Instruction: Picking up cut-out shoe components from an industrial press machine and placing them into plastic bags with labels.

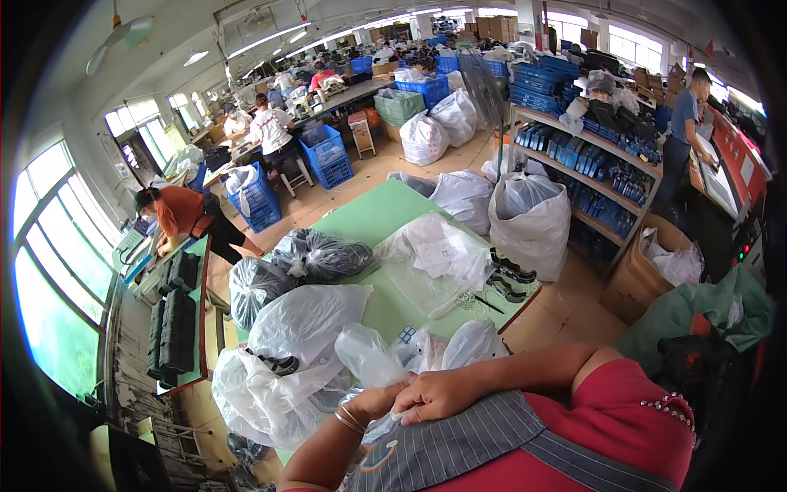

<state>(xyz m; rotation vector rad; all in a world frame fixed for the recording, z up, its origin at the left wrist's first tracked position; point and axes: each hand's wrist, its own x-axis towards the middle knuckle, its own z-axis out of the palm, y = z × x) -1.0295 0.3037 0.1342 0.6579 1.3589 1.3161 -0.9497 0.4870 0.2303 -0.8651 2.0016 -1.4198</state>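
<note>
My left hand point(377, 401) and my right hand point(439, 395) meet close to my body at the near edge of the green table point(361, 206). Both are closed on the gathered end of a clear plastic bag point(366, 354), whose filled or puffed part stands up past my left fingers. What the bag contains cannot be made out. My right fingers lie partly over the left ones. Just beyond are more translucent bags point(471, 345), and to the left a large white plastic bag point(270, 402) lies slumped with a dark item near its mouth.
Dark-filled tied bags point(320, 254) sit on the table's left. A flat clear bag with paper point(434, 256), black shoe-like parts point(510, 279) and thin cords lie at right. Beyond stand a white sack point(531, 215), a loaded shelf point(586, 168) and blue crates point(328, 157). Several people work around the room.
</note>
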